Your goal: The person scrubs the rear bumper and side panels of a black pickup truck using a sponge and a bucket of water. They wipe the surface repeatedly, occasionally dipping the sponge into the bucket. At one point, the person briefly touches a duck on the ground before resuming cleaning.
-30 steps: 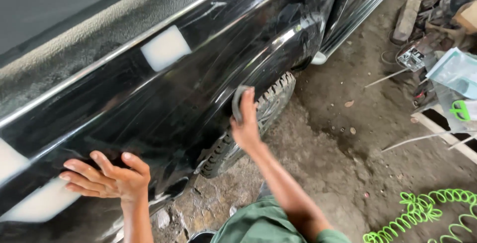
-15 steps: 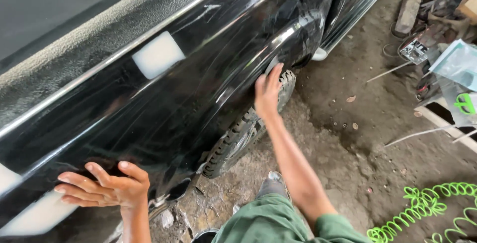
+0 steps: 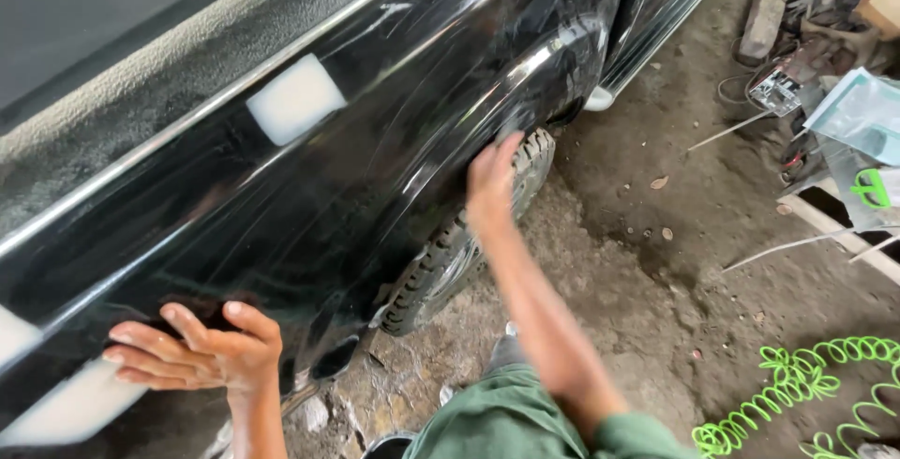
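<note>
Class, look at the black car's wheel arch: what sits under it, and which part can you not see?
Under the wheel arch sits a treaded tyre on rough ground. The right hand rests at the arch edge. The tyre's upper part is hidden behind the black body panel.

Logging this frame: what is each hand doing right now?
Left hand: open, fingers spread flat on the black car panel.
Right hand: against the wheel arch; grip cannot be told.

Glossy black painted metal body panel, rough rubber tyre, gritty dirt floor.
</note>
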